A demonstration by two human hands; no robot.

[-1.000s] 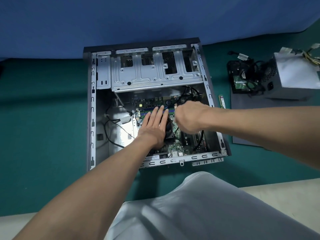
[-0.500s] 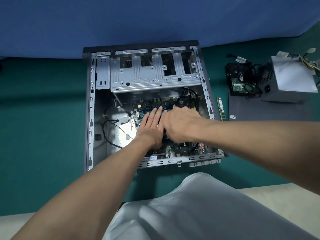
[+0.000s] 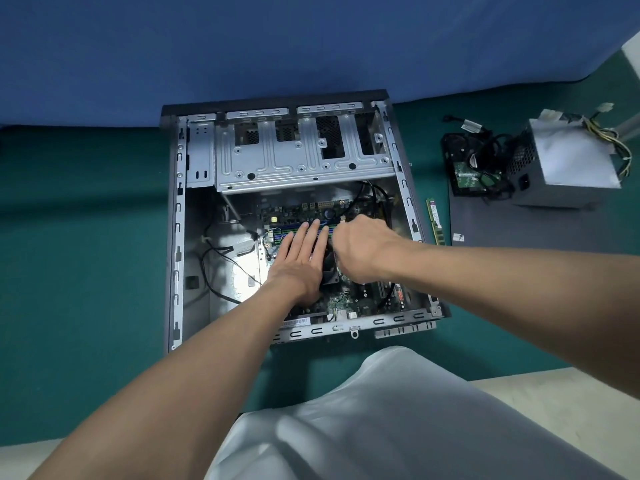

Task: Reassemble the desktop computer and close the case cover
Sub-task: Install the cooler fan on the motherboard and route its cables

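The open computer case (image 3: 176,237) lies on its side on the green table, with the motherboard (image 3: 349,303) showing inside. My left hand (image 3: 301,258) lies flat on the board, its straight fingers reaching onto the blue and green memory slots (image 3: 277,233). Just to its right, my right hand (image 3: 363,251) has its fingers curled downward at the right end of those slots. Whatever is under those fingers is hidden. The dark grey case cover (image 3: 519,233) lies flat on the table to the right of the case.
A loose memory stick (image 3: 435,221) lies between the case and the cover. A hard drive with tangled cables (image 3: 474,168) and a grey power supply (image 3: 568,161) sit on the cover. The metal drive cage (image 3: 301,157) fills the case's far end. Black cables (image 3: 214,271) run along its left floor.
My right hand has shifted left, close against my left hand, and now sits at the right end of the memory slots. My left hand has stayed flat on the board.
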